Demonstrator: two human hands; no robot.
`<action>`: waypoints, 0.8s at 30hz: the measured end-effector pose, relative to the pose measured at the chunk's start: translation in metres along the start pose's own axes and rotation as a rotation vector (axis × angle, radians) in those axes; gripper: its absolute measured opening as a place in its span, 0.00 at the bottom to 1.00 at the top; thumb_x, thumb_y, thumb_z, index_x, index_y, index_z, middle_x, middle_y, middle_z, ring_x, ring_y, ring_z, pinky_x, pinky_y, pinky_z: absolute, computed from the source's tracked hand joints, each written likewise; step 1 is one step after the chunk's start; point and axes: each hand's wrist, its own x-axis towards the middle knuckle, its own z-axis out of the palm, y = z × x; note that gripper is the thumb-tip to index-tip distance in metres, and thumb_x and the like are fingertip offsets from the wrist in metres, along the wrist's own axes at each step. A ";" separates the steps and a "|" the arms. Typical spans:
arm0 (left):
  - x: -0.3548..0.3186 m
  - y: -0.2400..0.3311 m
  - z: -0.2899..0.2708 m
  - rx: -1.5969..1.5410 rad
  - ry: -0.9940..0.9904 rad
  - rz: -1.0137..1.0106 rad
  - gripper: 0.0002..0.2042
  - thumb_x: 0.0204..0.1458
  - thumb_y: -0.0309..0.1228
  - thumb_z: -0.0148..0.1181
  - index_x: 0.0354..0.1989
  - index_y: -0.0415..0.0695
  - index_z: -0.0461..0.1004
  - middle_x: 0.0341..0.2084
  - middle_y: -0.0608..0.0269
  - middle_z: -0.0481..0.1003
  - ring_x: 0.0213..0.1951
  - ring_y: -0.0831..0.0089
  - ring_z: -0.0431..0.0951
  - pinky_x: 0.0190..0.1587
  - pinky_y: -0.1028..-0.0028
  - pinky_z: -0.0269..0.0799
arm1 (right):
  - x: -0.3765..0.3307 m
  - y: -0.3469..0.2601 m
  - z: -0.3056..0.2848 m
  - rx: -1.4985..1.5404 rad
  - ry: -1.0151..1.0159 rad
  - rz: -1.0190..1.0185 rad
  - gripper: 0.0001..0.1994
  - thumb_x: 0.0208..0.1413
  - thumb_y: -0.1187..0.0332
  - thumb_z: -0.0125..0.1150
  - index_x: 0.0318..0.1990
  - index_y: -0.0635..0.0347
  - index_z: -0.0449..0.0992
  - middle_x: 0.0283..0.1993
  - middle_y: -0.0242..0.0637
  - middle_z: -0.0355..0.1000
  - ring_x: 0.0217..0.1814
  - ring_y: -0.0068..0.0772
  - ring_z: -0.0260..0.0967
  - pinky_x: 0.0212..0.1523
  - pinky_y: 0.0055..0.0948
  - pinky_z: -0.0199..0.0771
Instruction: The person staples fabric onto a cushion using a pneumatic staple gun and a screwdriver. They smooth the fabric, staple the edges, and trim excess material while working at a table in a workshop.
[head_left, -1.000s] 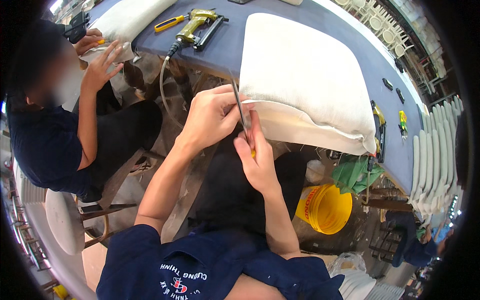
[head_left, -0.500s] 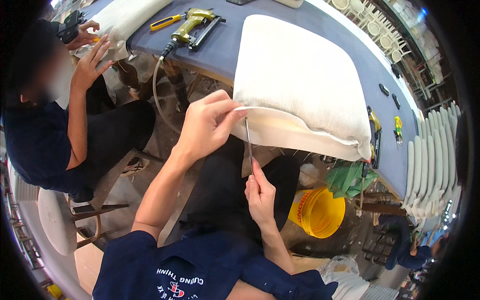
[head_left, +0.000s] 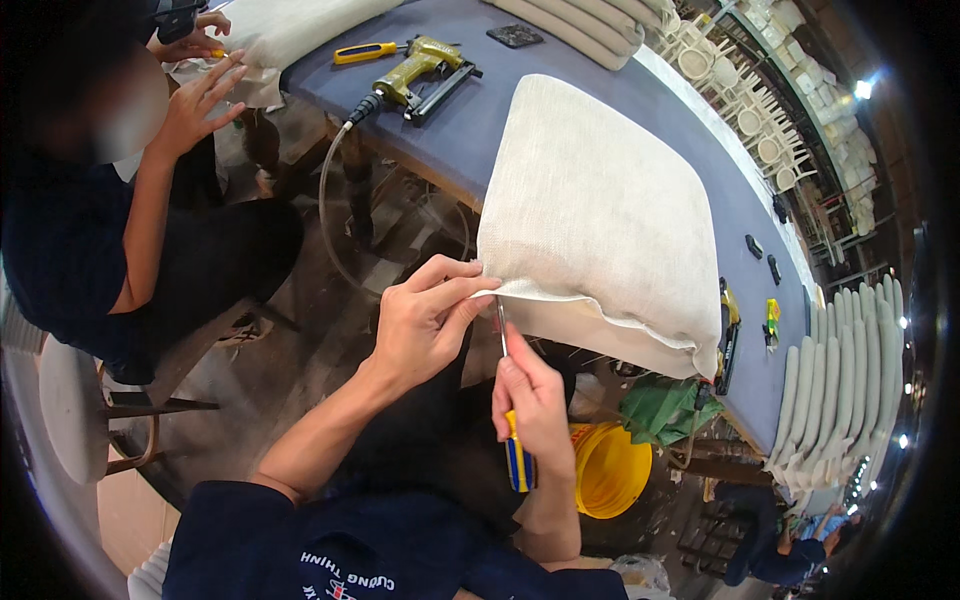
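Observation:
A cream fabric-covered seat pad [head_left: 605, 210] lies on the blue table, its near edge with a loose fabric flap hanging over the table's front. At the pad's near left corner, my left hand [head_left: 425, 315] pinches the folded fabric edge between thumb and fingers. Below that fold, my right hand [head_left: 533, 400] grips a screwdriver [head_left: 518, 455] with a yellow and blue handle. Its metal shaft points up to the fabric edge beside my left fingertips; the fold hides the tip.
A gold staple gun [head_left: 425, 75] with an air hose and another yellow-handled screwdriver [head_left: 365, 52] lie at the far left of the table [head_left: 460, 130]. Stacked pads [head_left: 845, 380] stand at the right. A yellow bucket [head_left: 612, 470] sits below. At left, a co-worker's hand [head_left: 195, 110] works on another pad.
The view has shifted, so the pad sits lower in it. My right hand has turned, bringing the screwdriver's handle into sight. My left hand still pinches the fabric edge.

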 end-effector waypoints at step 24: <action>0.026 -0.021 -0.007 0.032 -0.129 -0.136 0.28 0.57 0.13 0.52 0.68 0.40 0.75 0.57 0.52 0.83 0.39 0.78 0.78 0.43 0.75 0.74 | -0.010 0.016 -0.009 0.129 -0.049 -0.083 0.26 0.79 0.71 0.41 0.81 0.62 0.59 0.23 0.25 0.57 0.15 0.16 0.56 0.18 0.19 0.63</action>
